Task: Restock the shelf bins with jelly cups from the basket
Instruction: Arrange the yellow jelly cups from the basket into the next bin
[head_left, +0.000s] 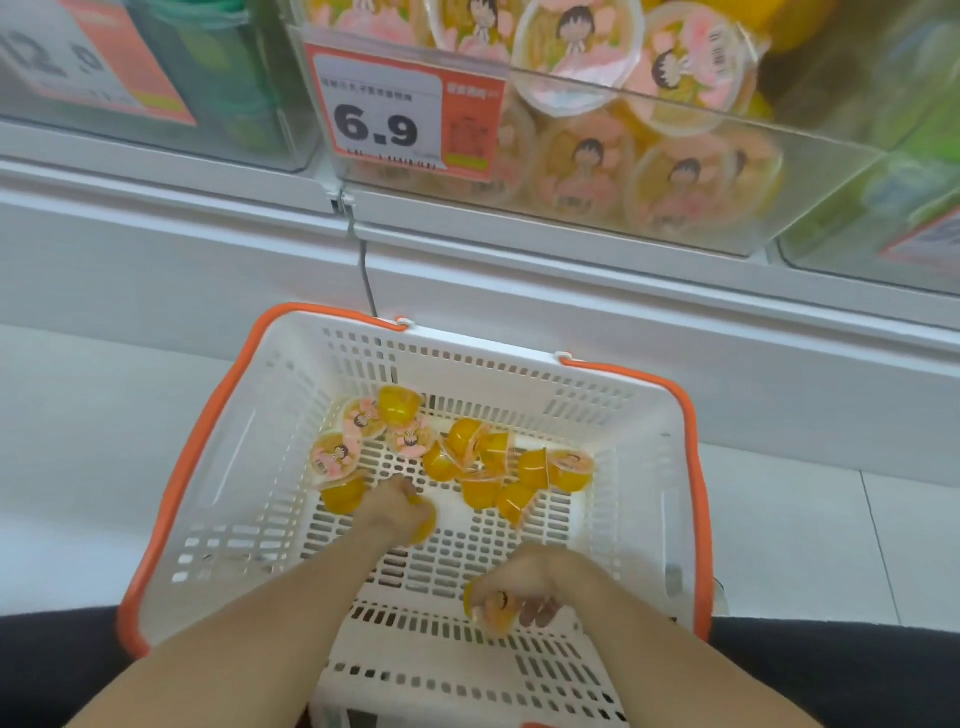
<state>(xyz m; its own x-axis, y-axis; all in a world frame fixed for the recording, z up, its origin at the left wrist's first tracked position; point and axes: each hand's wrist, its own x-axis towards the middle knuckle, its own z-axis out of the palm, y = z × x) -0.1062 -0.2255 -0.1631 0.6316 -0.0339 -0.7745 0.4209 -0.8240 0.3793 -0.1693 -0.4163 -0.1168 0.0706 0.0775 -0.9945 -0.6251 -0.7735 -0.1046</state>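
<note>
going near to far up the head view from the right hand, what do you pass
right hand gripping a jelly cup → loose jelly cups on the basket floor → far basket wall → white shelf front → clear bin with the price tag

One head-worn camera looks steeply down, close over the basket (291, 395).

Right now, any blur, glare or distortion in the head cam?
Head view: wide-angle bend along the shelf edge; bin and price tag soft; faint glare on the bin front; basket sharper; right hand slightly smeared; lighting even, no hard shadows.
</note>
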